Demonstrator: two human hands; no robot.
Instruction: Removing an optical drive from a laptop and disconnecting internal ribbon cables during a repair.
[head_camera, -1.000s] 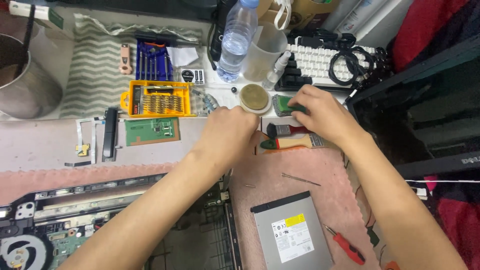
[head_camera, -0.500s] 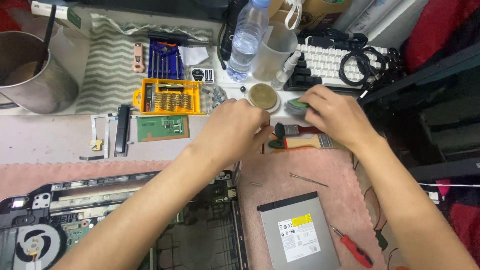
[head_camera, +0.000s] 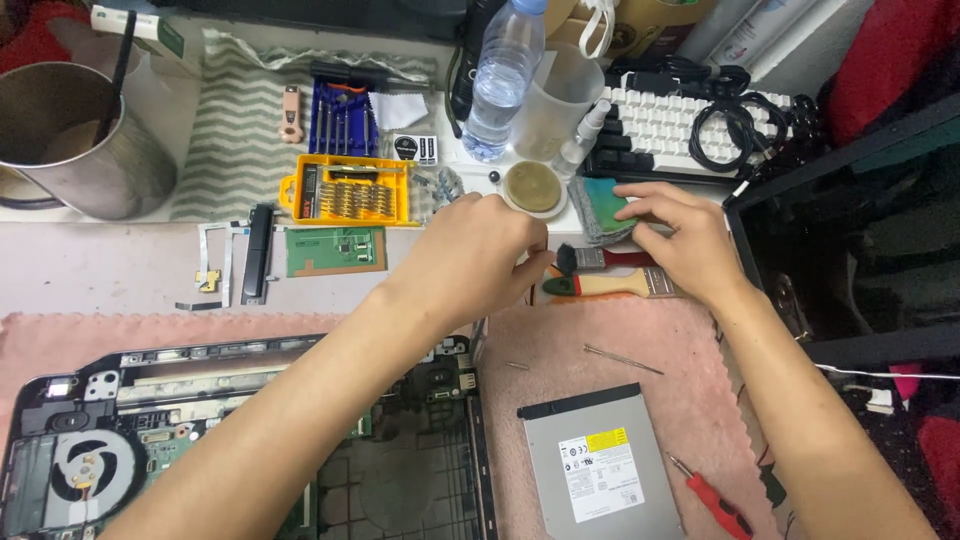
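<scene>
We find open pink mat (head_camera: 600, 340) between the two paintbrushes (head_camera: 615, 272) and the grey metal optical drive (head_camera: 600, 462); only a thin metal rod (head_camera: 622, 359) lies there. Beyond the brushes, the clear plastic water bottle (head_camera: 503, 82), translucent cup (head_camera: 556, 100) and white keyboard (head_camera: 668, 125) crowd the way.

We see our left hand (head_camera: 470, 258) and right hand (head_camera: 680, 238) bare — forearms uncovered, no sleeves, gloves or rings.

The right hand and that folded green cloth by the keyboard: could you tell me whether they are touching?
Touching. The head view shows the right hand with its fingers laid on top of the green cloth, no gap between them.
</scene>
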